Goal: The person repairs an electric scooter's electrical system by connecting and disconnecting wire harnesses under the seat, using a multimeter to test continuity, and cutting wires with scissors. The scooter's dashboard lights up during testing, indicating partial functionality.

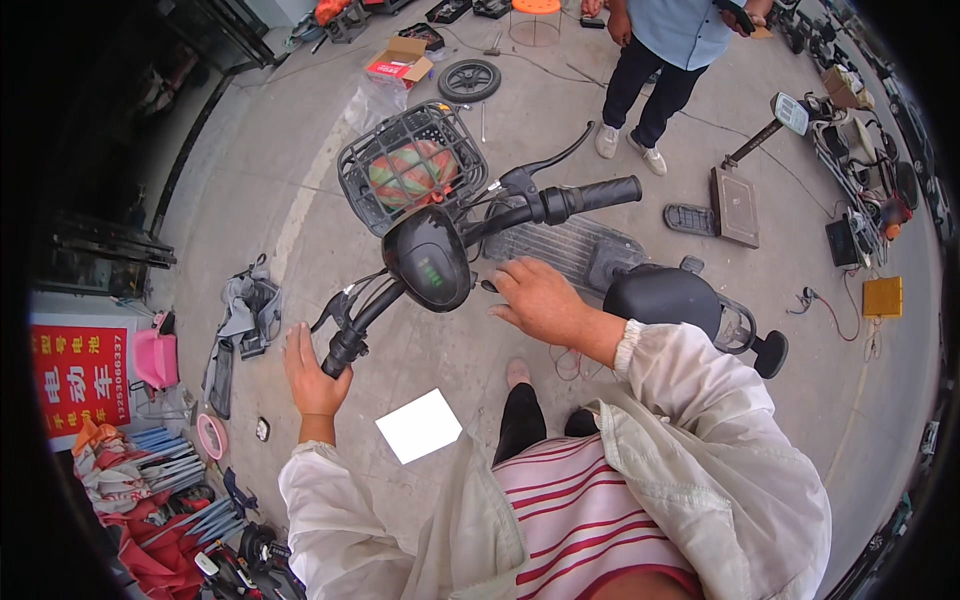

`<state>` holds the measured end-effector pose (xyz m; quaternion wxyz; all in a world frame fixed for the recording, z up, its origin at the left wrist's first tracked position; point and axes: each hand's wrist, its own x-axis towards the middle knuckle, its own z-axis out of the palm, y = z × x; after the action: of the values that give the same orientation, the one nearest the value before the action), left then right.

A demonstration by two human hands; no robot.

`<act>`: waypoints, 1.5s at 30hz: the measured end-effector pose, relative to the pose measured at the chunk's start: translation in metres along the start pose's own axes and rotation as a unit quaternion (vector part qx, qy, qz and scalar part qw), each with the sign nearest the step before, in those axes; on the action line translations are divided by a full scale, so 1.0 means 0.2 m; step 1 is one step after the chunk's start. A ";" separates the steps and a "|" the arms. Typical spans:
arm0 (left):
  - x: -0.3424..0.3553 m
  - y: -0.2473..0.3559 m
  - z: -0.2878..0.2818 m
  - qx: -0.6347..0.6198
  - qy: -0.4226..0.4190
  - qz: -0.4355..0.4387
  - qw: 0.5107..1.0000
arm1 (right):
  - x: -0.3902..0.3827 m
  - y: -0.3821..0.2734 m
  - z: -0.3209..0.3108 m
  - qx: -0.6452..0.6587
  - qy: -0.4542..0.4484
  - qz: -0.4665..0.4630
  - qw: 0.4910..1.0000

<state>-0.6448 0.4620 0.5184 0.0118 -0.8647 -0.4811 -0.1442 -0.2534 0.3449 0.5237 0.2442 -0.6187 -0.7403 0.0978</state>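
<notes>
An electric scooter stands in front of me, its handlebar (378, 304) slanting across the view. My left hand (318, 382) is at the left grip (345, 350); its fingers stretch out beside the brake lever and its thumb lies near the grip's end. Below the black display housing (430, 258), my right hand (545, 305) is spread, fingertips close to a small dark part that may be a key; I cannot tell if they touch. The right grip (605, 194) is free. A wire basket (350, 180) on the front holds a red-and-green striped bundle (413, 172). The black seat (662, 303) lies to the right.
A person in a blue shirt (680, 35) stands beyond the scooter. A wheel (469, 80) and open carton (398, 62) lie far off. A platform scale (735, 207) and yellow box (883, 297) are at right. Folded umbrellas (165, 470) and a pink seat (154, 355) are at left.
</notes>
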 end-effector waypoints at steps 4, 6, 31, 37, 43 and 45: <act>-0.02 -0.01 -0.01 0.002 0.009 -0.003 1.000 | 0.01 0.00 0.12 0.084 -0.003 0.055 0.995; -0.01 -0.01 -0.01 0.001 0.012 -0.002 1.000 | 0.03 0.02 0.09 0.271 -0.076 0.128 0.951; -0.04 -0.02 0.06 -0.010 -0.019 -0.023 0.999 | 0.00 0.01 0.01 0.159 -0.005 0.069 0.985; -0.09 -0.01 0.06 -0.014 -0.036 -0.049 0.998 | 0.06 0.02 -0.23 0.130 0.147 0.012 0.981; -0.10 0.05 0.07 -0.013 -0.031 -0.067 0.997 | 0.07 0.11 -0.39 0.044 0.168 -0.065 0.983; -0.11 0.04 0.07 -0.015 -0.028 -0.065 0.997 | 0.10 0.10 -0.43 0.024 0.178 -0.078 0.981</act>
<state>-0.6467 0.4417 0.5007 -0.0239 -0.8355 -0.5339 -0.1274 -0.1969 0.3559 0.5930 0.3943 -0.5604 -0.7282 -0.0155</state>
